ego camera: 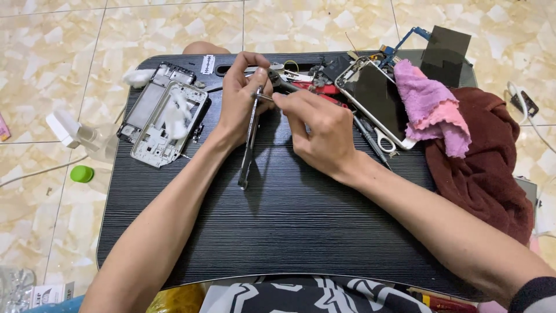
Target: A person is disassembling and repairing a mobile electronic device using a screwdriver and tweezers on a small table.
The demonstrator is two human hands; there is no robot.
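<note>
My left hand (240, 95) holds a long silver metal tool (249, 142) that hangs down over the black lap table (278, 232). My right hand (318, 124) pinches a small part against the top of that tool, where the fingertips of both hands meet. Left of my left hand lie two stripped phone frames (165, 113) with white cotton on them. A phone with a dark screen (376, 98) rests to the right of my right hand.
A pink cloth (434, 107) and a dark red cloth (486, 162) cover the table's right side. Scissors (383, 141), screwdrivers and small parts crowd the far edge. A clear bottle (87, 138) and green cap (81, 173) sit on the tiled floor at left.
</note>
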